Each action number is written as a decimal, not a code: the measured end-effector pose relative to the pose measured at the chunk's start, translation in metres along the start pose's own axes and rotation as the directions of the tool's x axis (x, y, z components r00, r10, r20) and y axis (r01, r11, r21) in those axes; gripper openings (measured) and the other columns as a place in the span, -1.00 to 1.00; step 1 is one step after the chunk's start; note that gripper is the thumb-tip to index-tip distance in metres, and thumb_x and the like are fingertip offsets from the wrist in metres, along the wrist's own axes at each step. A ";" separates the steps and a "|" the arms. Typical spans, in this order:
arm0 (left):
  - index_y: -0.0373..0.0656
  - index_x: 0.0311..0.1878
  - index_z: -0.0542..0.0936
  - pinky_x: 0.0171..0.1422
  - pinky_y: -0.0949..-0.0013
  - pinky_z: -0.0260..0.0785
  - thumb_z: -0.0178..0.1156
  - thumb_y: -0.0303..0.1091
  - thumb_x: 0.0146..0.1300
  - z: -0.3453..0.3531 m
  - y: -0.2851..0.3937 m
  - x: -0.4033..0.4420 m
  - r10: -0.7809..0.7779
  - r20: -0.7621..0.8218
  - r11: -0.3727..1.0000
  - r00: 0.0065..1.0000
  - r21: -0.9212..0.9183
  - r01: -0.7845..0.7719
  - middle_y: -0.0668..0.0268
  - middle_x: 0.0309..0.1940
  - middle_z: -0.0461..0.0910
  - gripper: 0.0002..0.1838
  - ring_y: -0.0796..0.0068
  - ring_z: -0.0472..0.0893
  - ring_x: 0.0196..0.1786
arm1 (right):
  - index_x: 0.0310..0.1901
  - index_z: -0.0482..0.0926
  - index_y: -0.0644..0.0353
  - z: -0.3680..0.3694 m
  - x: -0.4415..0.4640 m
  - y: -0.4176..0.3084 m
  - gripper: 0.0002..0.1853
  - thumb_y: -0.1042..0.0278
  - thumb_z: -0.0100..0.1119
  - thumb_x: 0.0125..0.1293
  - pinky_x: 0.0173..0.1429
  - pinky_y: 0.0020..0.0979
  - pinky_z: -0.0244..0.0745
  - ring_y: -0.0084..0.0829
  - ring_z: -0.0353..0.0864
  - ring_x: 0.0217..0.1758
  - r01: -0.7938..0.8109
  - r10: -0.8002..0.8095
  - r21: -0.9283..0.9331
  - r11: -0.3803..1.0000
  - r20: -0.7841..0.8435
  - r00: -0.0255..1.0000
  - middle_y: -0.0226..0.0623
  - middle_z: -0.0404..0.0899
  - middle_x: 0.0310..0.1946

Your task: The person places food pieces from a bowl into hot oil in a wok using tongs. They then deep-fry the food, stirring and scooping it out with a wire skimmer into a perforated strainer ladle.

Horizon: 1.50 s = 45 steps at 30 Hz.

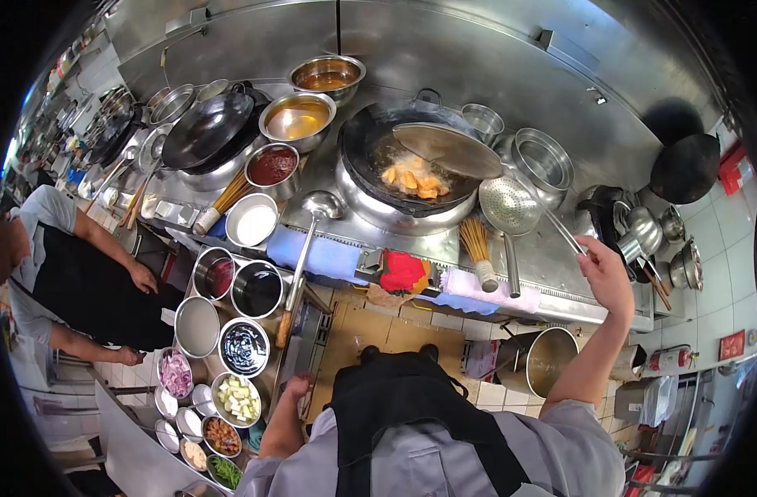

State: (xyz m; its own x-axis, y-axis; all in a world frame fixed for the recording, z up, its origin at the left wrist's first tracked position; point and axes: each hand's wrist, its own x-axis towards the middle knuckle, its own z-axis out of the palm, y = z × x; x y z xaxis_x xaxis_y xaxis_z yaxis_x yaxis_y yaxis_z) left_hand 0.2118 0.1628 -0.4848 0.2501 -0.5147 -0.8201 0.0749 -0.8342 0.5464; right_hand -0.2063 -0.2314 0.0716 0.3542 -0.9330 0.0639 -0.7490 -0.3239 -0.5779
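Observation:
My right hand (602,267) is closed around the end of a long-handled skimmer (446,151), held out to the right of the stove. Its wide, flat head is tilted above a black wok (363,157). Golden-brown pieces of food (415,180) lie in the wok, and steam or bubbling oil shows around them. My left hand (298,385) hangs low beside the ingredient counter, near a bowl of pale green-and-white cubes (237,399). Nothing visible is in it, and its fingers are too foreshortened to read.
A perforated ladle (510,205) and bamboo brush (478,253) lie right of the wok. A ladle (312,217) rests left, near basins of amber liquid (298,121) and red sauce (273,166). Another person (88,277) stands at left. A large pot (544,362) sits below the counter.

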 end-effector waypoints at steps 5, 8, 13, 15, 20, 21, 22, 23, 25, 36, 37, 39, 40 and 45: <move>-0.12 -0.14 0.49 -0.21 0.44 0.37 0.04 -0.32 0.03 -0.002 0.031 0.001 0.315 0.038 0.933 0.948 0.170 -0.317 0.25 -0.25 0.55 -0.72 0.45 0.54 -0.23 | -0.10 0.44 0.21 -0.026 -0.024 -0.025 -0.70 0.57 0.02 0.07 -0.47 -0.57 0.17 -0.60 0.17 -0.59 0.068 -0.072 -0.128 0.990 -0.029 0.997 -0.34 0.30 -0.66; -0.12 -0.16 0.50 -0.23 0.46 0.37 0.03 -0.29 0.05 0.003 0.046 0.005 0.065 -0.032 0.996 0.997 -0.054 -0.067 0.27 -0.29 0.55 -0.73 0.47 0.53 -0.26 | -0.10 0.45 0.19 -0.025 -0.028 -0.037 -0.68 0.57 0.05 0.03 -0.43 -0.53 0.24 -0.52 0.27 -0.58 0.041 -0.045 -0.184 0.982 -0.016 0.999 -0.25 0.39 -0.59; -0.15 -0.17 0.50 -0.26 0.43 0.37 0.02 -0.29 0.08 0.011 0.062 -0.006 0.006 -0.047 0.994 0.999 0.111 -0.001 0.30 -0.33 0.54 -0.75 0.52 0.52 -0.28 | -0.14 0.46 0.12 0.018 -0.007 -0.020 -0.69 0.50 0.07 0.01 -0.29 -0.30 0.34 -0.14 0.46 -0.42 0.143 -0.132 -0.258 0.956 0.058 0.990 -0.08 0.49 -0.44; -0.14 -0.14 0.49 -0.28 0.43 0.37 0.01 -0.29 0.12 0.014 0.077 -0.025 0.038 0.014 0.997 0.999 -0.069 -0.037 0.30 -0.32 0.54 -0.74 0.53 0.50 -0.32 | -0.11 0.40 0.11 0.056 0.007 -0.005 -0.71 0.41 0.05 0.08 -0.36 -0.34 0.33 -0.20 0.47 -0.48 0.087 -0.087 -0.176 0.981 0.011 0.996 -0.02 0.49 -0.47; -0.19 -0.10 0.46 -0.33 0.44 0.35 0.01 -0.32 0.15 0.013 0.076 -0.016 0.052 0.000 0.998 0.999 -0.045 -0.052 0.27 -0.32 0.53 -0.74 0.54 0.48 -0.37 | -0.12 0.32 0.12 0.136 0.001 -0.001 -0.72 0.46 0.00 0.08 -0.22 -0.11 0.31 0.11 0.42 -0.30 -0.031 0.037 -0.114 0.993 0.051 0.998 0.10 0.47 -0.44; -0.21 -0.10 0.45 -0.34 0.46 0.35 0.00 -0.33 0.15 0.014 0.079 -0.017 0.082 -0.042 0.993 0.996 0.090 -0.078 0.26 -0.32 0.53 -0.73 0.53 0.48 -0.38 | -0.12 0.32 0.12 0.147 -0.003 0.006 -0.72 0.46 0.00 0.08 -0.22 -0.11 0.31 0.11 0.42 -0.30 -0.028 0.033 -0.110 0.994 0.050 0.998 0.10 0.47 -0.44; -0.21 -0.10 0.45 -0.34 0.46 0.35 0.00 -0.33 0.15 0.015 0.082 -0.017 0.084 -0.049 0.993 0.995 0.090 -0.079 0.26 -0.32 0.53 -0.73 0.53 0.48 -0.38 | -0.14 0.30 0.15 0.157 -0.007 0.014 -0.73 0.49 -0.01 0.07 -0.22 -0.12 0.31 0.12 0.41 -0.30 0.008 -0.006 -0.095 0.995 0.019 1.000 0.11 0.46 -0.44; -0.21 -0.10 0.46 -0.32 0.45 0.36 0.01 -0.32 0.15 0.017 0.083 -0.018 0.069 -0.039 0.997 0.997 0.040 -0.067 0.26 -0.32 0.53 -0.73 0.52 0.50 -0.36 | -0.16 0.28 0.17 0.165 -0.011 0.021 -0.74 0.51 -0.02 0.06 -0.22 -0.12 0.30 0.12 0.41 -0.29 0.044 -0.045 -0.081 0.996 -0.012 0.999 0.12 0.45 -0.44; -0.21 -0.11 0.47 -0.30 0.45 0.36 0.01 -0.31 0.15 0.019 0.081 -0.018 0.054 -0.036 0.998 0.998 -0.012 -0.055 0.26 -0.32 0.54 -0.73 0.50 0.51 -0.35 | -0.17 0.28 0.20 0.175 -0.015 0.032 -0.74 0.54 -0.04 0.05 -0.22 -0.10 0.30 0.10 0.41 -0.28 0.080 -0.082 -0.037 0.996 -0.060 0.995 0.12 0.44 -0.41; -0.28 -0.10 0.45 -0.27 0.44 0.36 0.01 -0.30 0.11 0.016 0.077 -0.023 0.106 0.001 0.994 0.994 0.013 -0.106 0.23 -0.28 0.55 -0.68 0.45 0.53 -0.32 | -0.13 0.30 0.21 0.156 0.006 0.046 -0.77 0.48 -0.07 0.14 -0.29 -0.26 0.34 -0.07 0.49 -0.34 -0.017 0.045 0.188 0.982 -0.142 0.989 0.00 0.49 -0.42; -0.29 -0.10 0.45 -0.27 0.41 0.37 0.01 -0.30 0.11 0.017 0.086 -0.034 0.062 -0.008 0.998 0.998 0.018 -0.062 0.21 -0.28 0.55 -0.68 0.43 0.53 -0.30 | -0.11 0.30 0.21 0.162 0.016 0.054 -0.75 0.46 -0.08 0.15 -0.26 -0.26 0.34 -0.07 0.49 -0.32 -0.009 0.047 0.190 0.982 -0.199 0.979 0.01 0.49 -0.41; -0.28 -0.10 0.45 -0.26 0.41 0.37 0.00 -0.30 0.12 0.015 0.076 -0.031 0.081 0.012 0.995 0.997 0.053 -0.081 0.20 -0.27 0.55 -0.68 0.42 0.53 -0.30 | -0.07 0.30 0.20 0.170 0.035 0.065 -0.72 0.42 -0.09 0.16 -0.20 -0.24 0.34 -0.05 0.49 -0.29 -0.028 0.082 0.211 0.977 -0.255 0.963 0.03 0.49 -0.39; -0.28 -0.10 0.45 -0.26 0.40 0.37 0.00 -0.30 0.12 0.015 0.080 -0.027 0.115 0.016 0.989 0.993 0.088 -0.116 0.20 -0.27 0.55 -0.68 0.42 0.53 -0.30 | -0.06 0.30 0.19 0.174 0.050 0.066 -0.71 0.40 -0.10 0.16 -0.18 -0.23 0.34 -0.03 0.48 -0.26 -0.044 0.106 0.233 0.971 -0.262 0.959 0.04 0.49 -0.38; -0.22 -0.11 0.47 -0.26 0.38 0.37 0.04 -0.25 0.10 0.013 0.046 0.018 0.167 -0.055 0.969 0.984 0.191 -0.154 0.20 -0.30 0.55 -0.67 0.42 0.54 -0.33 | -0.07 0.28 0.18 0.214 0.113 0.077 -0.72 0.48 -0.12 0.14 -0.43 -0.38 0.35 -0.42 0.45 -0.53 -0.028 0.056 0.074 0.997 -0.409 0.911 -0.20 0.48 -0.51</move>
State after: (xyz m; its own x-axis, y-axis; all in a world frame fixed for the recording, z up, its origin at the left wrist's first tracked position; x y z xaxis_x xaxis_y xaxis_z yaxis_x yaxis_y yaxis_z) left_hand 0.2071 0.1124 -0.4767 0.3118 -0.6354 -0.7064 -0.1504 -0.7671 0.6237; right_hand -0.1044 -0.3286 -0.1399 0.0511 -0.9321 0.3587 -0.7151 -0.2849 -0.6384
